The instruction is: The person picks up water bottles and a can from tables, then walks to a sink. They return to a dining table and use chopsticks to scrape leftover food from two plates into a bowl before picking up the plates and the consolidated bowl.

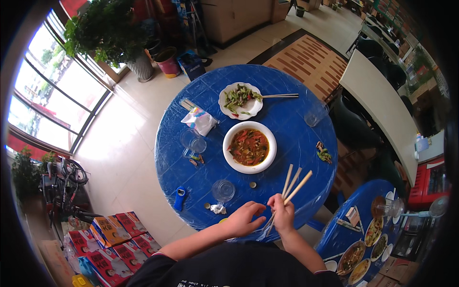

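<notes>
My right hand (282, 215) grips several wooden chopsticks (297, 184) in a bundle. Their thick ends fan out over the blue table, and thinner ends show below the fist. Just left of it, my left hand (244, 219) is held with fingers curved and apart, nothing in it. Ahead of both hands stands a white bowl (229, 159) of red and green food in broth. A bottle cap (252, 184) lies between the bowl and my hands. Left of that are a clear plastic cup (223, 191), another cap (207, 206) and a crumpled white wrapper (218, 209).
The round table (287, 132) wears plastic film. On it are a plate (255, 107) of green pods, a tissue pack (200, 121), more clear cups (193, 141), a blue bottle opener (180, 198) and food scraps (323, 153). Boxes (118, 244) and another laid table (358, 201) flank me.
</notes>
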Demonstrator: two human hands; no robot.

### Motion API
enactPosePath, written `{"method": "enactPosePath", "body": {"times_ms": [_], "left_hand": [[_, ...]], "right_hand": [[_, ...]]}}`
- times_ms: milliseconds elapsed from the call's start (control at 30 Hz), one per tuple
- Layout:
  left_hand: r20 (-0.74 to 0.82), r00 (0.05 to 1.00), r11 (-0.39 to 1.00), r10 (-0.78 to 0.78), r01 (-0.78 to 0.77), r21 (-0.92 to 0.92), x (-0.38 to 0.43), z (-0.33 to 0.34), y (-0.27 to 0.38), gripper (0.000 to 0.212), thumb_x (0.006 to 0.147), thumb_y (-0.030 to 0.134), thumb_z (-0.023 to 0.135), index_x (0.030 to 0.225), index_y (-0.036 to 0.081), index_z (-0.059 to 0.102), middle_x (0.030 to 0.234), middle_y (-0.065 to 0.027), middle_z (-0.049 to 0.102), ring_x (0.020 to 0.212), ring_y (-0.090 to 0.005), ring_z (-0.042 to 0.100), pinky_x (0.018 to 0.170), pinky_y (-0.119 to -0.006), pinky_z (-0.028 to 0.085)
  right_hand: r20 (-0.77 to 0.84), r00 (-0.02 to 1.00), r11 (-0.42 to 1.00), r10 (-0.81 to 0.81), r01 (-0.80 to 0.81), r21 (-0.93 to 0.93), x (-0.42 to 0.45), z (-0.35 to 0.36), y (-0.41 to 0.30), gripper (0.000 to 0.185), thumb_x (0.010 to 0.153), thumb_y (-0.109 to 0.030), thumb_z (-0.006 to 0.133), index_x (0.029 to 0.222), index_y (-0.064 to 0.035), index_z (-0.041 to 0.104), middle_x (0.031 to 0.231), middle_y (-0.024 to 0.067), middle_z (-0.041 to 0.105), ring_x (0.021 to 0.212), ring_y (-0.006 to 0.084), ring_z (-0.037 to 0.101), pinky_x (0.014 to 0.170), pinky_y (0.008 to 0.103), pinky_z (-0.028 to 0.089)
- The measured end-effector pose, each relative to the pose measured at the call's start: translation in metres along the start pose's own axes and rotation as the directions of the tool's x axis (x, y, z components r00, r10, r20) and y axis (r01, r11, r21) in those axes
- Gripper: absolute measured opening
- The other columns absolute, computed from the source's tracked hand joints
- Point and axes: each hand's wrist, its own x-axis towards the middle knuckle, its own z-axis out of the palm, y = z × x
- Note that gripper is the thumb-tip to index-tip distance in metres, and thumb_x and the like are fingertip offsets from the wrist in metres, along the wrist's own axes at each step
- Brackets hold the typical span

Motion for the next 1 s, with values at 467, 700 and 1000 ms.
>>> {"method": "enactPosePath", "body": {"times_ms": [467,700,1000], "left_hand": [[-0.083,0.928,0.773,-0.364,0.251,-0.583,-0.043,-0.018,-0.044,0.024,0.088,0.01,0.054,0.108,0.0,0.052,0.102,-0.0093,0.058,0.097,-0.0162,0.056,0.087,-0.029,0.044],[-0.274,0.673,0.596,-0.687,0.306,-0.742,-0.106,0.011,-0.079,0.023,0.085,0.011,0.057,0.104,-0.001,0.053,0.097,-0.0074,0.06,0.093,-0.0134,0.058,0.084,-0.026,0.045],[-0.2,0.499,0.394,-0.843,0.318,-0.862,-0.147,0.058,-0.095,0.02,0.087,0.007,0.051,0.104,-0.004,0.053,0.096,-0.0098,0.06,0.092,-0.0163,0.058,0.084,-0.027,0.046]], "right_hand": [[-0.031,0.999,0.987,0.014,-0.018,-0.16,0.094,-0.075,0.027,0.037,0.093,-0.028,0.044,0.063,-0.0066,0.047,0.054,0.0003,0.045,0.043,0.005,0.039,0.039,0.0189,0.03],[0.228,0.908,0.857,-0.351,0.41,-0.313,0.231,-0.05,-0.026,0.023,0.093,-0.02,0.041,0.093,-0.0016,0.056,0.068,0.0038,0.053,0.044,0.0065,0.047,0.043,0.0192,0.038],[0.257,0.69,0.212,-0.677,0.517,-0.83,0.445,-0.034,-0.054,0.029,0.082,0.004,0.045,0.107,-0.007,0.053,0.119,0.014,0.045,0.098,0.0346,0.052,0.084,0.0375,0.044]]}}
